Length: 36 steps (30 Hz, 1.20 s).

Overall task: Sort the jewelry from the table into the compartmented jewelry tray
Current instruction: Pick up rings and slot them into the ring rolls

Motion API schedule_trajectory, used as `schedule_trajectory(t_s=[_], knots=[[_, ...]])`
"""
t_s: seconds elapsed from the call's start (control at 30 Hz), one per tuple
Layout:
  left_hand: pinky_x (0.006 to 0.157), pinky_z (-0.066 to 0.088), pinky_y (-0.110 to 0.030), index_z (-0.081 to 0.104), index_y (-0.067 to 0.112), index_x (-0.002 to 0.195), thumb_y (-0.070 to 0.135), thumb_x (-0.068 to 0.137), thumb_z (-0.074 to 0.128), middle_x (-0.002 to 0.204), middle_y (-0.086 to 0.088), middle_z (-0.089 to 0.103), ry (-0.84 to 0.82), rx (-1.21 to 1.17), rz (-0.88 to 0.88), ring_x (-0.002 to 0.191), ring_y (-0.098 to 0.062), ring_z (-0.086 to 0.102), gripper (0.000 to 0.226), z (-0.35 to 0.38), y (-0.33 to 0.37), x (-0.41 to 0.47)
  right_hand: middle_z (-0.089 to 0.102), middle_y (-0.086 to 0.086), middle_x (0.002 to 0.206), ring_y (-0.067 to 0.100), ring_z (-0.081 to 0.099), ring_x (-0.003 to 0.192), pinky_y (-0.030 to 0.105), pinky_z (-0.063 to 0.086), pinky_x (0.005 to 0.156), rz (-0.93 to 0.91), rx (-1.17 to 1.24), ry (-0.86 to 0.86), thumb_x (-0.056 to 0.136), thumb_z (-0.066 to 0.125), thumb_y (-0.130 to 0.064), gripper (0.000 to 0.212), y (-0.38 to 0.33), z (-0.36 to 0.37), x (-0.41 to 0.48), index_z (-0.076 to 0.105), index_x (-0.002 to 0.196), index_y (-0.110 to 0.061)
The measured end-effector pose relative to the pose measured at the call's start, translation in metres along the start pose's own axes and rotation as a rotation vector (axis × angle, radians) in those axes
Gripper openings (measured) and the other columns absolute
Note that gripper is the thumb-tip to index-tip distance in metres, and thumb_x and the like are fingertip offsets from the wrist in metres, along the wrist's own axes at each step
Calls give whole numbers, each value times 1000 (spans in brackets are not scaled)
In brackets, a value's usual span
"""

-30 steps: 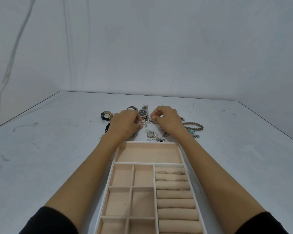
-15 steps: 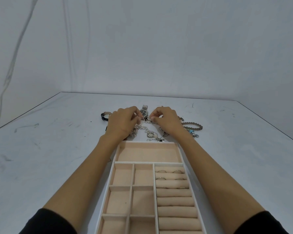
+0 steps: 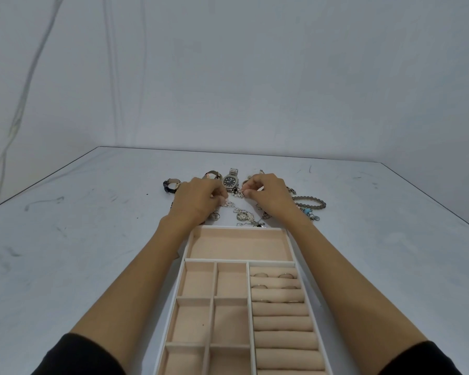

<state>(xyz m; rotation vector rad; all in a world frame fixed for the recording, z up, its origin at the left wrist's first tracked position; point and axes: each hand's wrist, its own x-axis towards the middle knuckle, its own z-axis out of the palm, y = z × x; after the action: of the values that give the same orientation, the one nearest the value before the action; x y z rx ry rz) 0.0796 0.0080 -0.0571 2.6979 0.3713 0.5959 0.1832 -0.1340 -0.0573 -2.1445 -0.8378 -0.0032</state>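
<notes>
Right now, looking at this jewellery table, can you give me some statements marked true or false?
1. The left hand and right hand both pinch the silver link chain beyond the white-framed, beige-lined jewelry tray. True.
2. The steel watch with a dark dial lies in the tray's wide far compartment. False: that compartment holds nothing; the watch lies on the grey table past the hands.
3. Metal rings sit between the tray's padded rolls. True.
4. The grey bead bracelet is worn on the left wrist. False: it lies on the table, right of the right hand.
</notes>
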Motion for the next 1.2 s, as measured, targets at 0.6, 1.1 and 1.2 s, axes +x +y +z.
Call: schedule_trajectory(t_s=[0.6, 1.1, 1.2], knots=[[84, 56, -35, 73, 14, 99, 8, 86, 67, 82, -6, 74, 220, -516, -24, 79, -17, 70, 15, -18, 16, -4, 69, 2, 92, 7, 59, 79, 20, 43, 68, -1, 151, 16, 86, 65, -10, 9, -11, -9, -7, 71, 92, -11], [69, 48, -8, 75, 24, 85, 12, 83, 73, 84, 6, 75, 197, -636, 6, 75, -4, 66, 13, -56, 34, -75, 70, 3, 73, 6, 56, 57, 14, 43, 53, -43, 439, 81, 84, 69, -6, 9, -31, -67, -75, 75, 91, -7], [70, 48, -13, 76, 24, 86, 12, 81, 74, 84, 13, 74, 157, -674, 15, 76, -5, 65, 13, -56, 42, -96, 71, 10, 77, 5, 55, 57, 17, 46, 57, -50, 457, 52, 84, 69, -5, 10, -29, -74, -103, 75, 93, -5]])
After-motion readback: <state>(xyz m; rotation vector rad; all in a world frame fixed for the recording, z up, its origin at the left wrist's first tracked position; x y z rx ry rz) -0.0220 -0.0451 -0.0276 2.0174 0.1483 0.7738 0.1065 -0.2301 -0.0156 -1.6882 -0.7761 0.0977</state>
